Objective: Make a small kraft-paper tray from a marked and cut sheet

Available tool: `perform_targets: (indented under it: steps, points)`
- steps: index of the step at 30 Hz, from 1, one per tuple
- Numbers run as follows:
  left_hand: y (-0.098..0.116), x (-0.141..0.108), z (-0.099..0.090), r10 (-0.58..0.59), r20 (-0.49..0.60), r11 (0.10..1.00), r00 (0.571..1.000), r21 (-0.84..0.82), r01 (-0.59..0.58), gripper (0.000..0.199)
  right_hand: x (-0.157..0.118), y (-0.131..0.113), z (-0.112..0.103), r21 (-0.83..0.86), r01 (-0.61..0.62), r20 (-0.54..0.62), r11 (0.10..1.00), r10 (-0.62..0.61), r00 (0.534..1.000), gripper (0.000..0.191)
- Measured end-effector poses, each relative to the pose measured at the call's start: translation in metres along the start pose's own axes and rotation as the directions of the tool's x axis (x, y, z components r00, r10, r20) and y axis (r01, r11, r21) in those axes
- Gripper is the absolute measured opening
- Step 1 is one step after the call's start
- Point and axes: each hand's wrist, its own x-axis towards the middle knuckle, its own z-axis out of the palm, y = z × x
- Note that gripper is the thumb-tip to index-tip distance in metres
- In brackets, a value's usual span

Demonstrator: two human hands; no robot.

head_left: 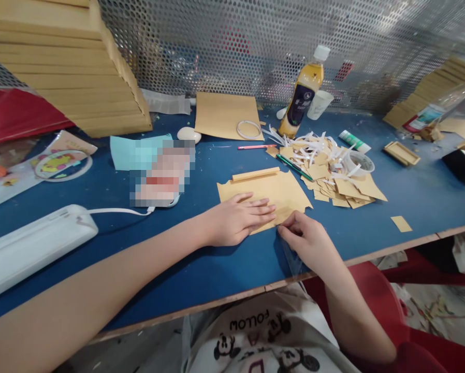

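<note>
A piece of brown kraft paper (287, 194) lies on the blue table in front of me, its far edge rolled or folded into a narrow strip. My left hand (236, 217) rests flat on its near left part, fingers stretched out to the right. At the paper's near edge, my right hand (304, 238) is closed in a pinch. A clear, film-like piece (292, 259) shows just below that hand; whether the fingers hold it or the paper edge is hidden.
Cut scraps (325, 171), a green pen (293, 167) and a pink pencil (258, 147) lie beyond the paper. A drink bottle (304, 96) stands behind. At left are a phone (164, 173), a white power strip (42, 243) and stacked brown envelopes (69, 67).
</note>
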Motion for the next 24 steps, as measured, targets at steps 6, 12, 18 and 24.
perform_targets:
  steps: [6, 12, 18, 24]
  points:
    - [0.001, 0.000, 0.002, 0.009, -0.024, 1.000, 1.000, -0.013, -0.009, 0.052, -0.001, 0.011, -0.006, 0.108, -0.012, -0.010, 0.994, 0.014, 1.000, 0.018]
    - [0.001, -0.001, 0.002, 0.013, -0.025, 1.000, 1.000, -0.009, -0.013, 0.054, 0.001, 0.012, -0.003, 0.164, 0.061, 0.044, 0.985, -0.069, 0.997, 0.017]
    - [0.000, -0.001, 0.002, 0.012, -0.022, 1.000, 1.000, 0.014, -0.012, 0.053, 0.008, 0.014, -0.012, 0.113, 0.028, 0.021, 0.993, -0.030, 0.999, 0.018]
    - [0.000, -0.001, 0.002, 0.017, -0.017, 1.000, 1.000, 0.023, -0.016, 0.052, 0.012, 0.023, -0.024, 0.113, 0.011, -0.040, 0.994, -0.006, 0.999, 0.021]
